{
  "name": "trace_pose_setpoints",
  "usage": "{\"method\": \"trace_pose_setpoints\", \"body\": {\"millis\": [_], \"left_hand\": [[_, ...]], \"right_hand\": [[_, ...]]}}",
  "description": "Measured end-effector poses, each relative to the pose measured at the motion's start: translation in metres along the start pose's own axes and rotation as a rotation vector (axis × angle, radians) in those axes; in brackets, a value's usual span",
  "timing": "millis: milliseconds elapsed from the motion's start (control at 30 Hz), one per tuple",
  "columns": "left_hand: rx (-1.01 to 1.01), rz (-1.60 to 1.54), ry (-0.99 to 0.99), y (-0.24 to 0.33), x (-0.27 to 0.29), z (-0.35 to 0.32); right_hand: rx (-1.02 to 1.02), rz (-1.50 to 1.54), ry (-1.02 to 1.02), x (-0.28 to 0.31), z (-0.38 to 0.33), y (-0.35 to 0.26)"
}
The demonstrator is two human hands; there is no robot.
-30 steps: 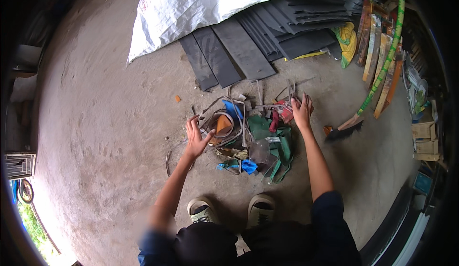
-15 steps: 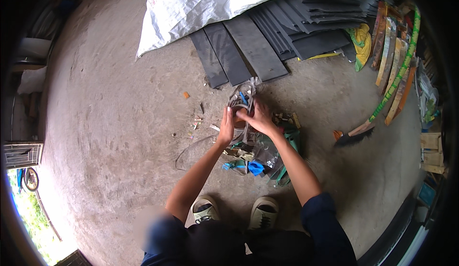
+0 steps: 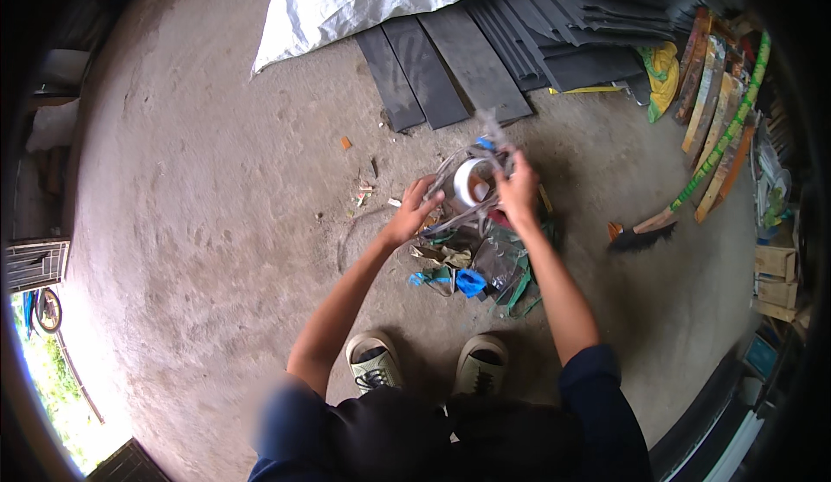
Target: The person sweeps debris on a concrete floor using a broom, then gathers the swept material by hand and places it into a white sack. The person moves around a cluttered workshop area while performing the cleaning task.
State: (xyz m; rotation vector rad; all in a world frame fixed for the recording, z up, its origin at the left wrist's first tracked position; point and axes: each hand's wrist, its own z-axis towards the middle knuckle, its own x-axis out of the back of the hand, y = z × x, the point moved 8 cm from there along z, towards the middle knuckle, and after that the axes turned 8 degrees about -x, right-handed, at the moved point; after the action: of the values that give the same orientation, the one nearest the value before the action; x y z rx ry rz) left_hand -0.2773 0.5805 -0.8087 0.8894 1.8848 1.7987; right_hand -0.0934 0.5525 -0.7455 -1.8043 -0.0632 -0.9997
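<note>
Left hand [image 3: 415,212] and right hand [image 3: 518,189] both grip a tangled wire bundle [image 3: 460,189], lifted with a white tape roll [image 3: 473,181] inside. It hangs above a scrap pile [image 3: 474,267] mid concrete floor [image 3: 208,222], near dark sheets [image 3: 450,75].

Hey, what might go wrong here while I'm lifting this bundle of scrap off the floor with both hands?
The grey strips stick out loosely from the bundle around the white ring, so some may slip out between your left hand and right hand. Their edges might be sharp on bare fingers. The scrap pile lies just ahead of your shoes, so you may trip on it.
</note>
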Motion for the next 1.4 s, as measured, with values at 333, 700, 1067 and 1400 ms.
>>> {"method": "trace_pose_setpoints", "body": {"millis": [333, 700, 1067, 1400], "left_hand": [[-0.147, 0.844, -0.142, 0.020, -0.045, -0.076], [-0.324, 0.715, 0.144, 0.027, -0.087, -0.081], [0.156, -0.060, 0.118, -0.027, -0.119, -0.072], [0.045, -0.210, 0.160, 0.011, -0.097, -0.038]], "right_hand": [[-0.141, -0.072, 0.164, 0.122, -0.023, 0.158], [-0.216, -0.201, -0.047, 0.039, -0.098, 0.165], [-0.498, 0.105, -0.247, 0.017, -0.126, 0.145], [-0.860, 1.220, -0.735, -0.005, -0.132, 0.074]]}}
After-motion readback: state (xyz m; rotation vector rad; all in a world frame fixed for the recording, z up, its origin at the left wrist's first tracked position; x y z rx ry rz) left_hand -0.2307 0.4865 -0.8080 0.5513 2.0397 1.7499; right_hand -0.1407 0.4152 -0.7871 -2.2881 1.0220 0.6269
